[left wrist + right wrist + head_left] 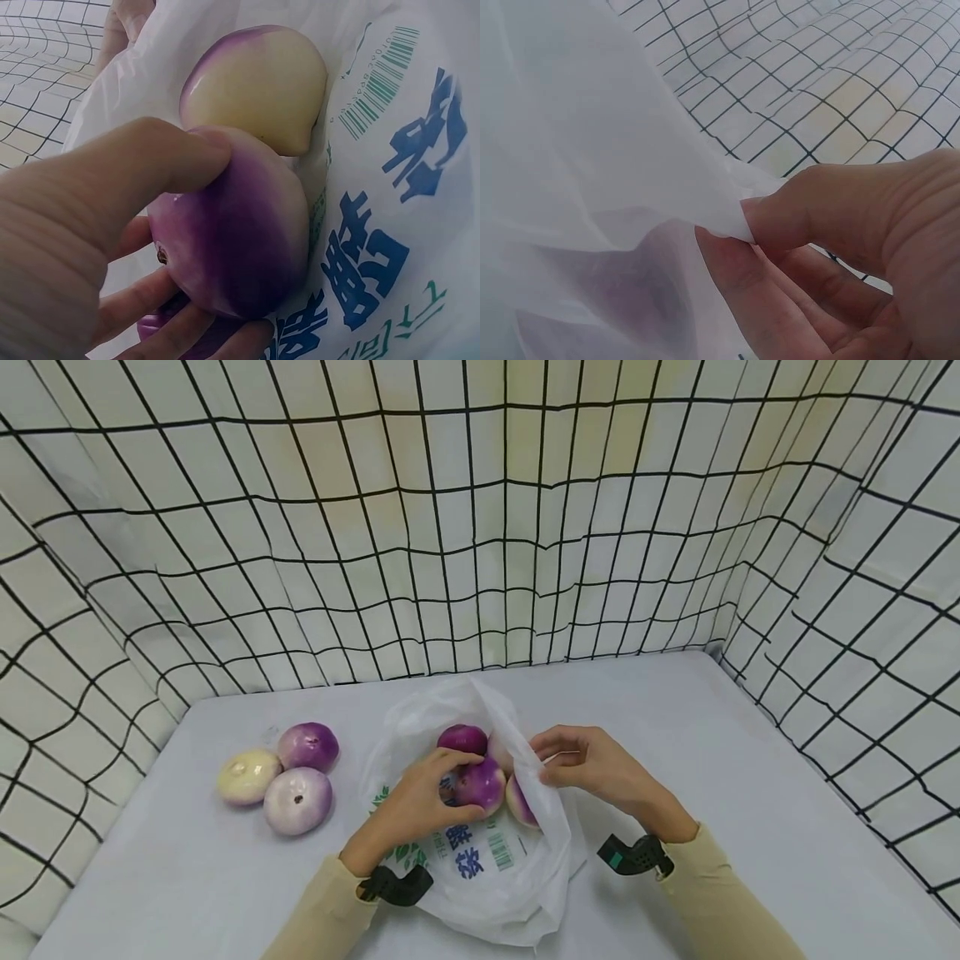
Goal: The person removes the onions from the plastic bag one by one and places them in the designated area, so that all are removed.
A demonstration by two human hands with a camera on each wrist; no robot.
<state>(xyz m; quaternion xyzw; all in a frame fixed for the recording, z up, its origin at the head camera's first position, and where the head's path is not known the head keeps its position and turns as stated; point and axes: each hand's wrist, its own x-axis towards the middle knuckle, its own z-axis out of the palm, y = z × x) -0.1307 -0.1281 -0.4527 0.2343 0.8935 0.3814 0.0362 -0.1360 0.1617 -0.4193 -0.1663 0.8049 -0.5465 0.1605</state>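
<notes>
Left hand (420,793) grips 1 bulb (485,785) (right hand (600,768) pinches bag (517,889)).

You have three round vegetables (297,801) on one table (187,877) and four in one plastic bag (517,902). You show two hands (420,795) and two wrist straps (405,887).

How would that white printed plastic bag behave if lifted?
The white printed plastic bag looks floppy, judging by its thin, creased walls. It may sag, since round purple-and-white vegetables sit inside; their smooth, rounded shapes could roll together.
</notes>
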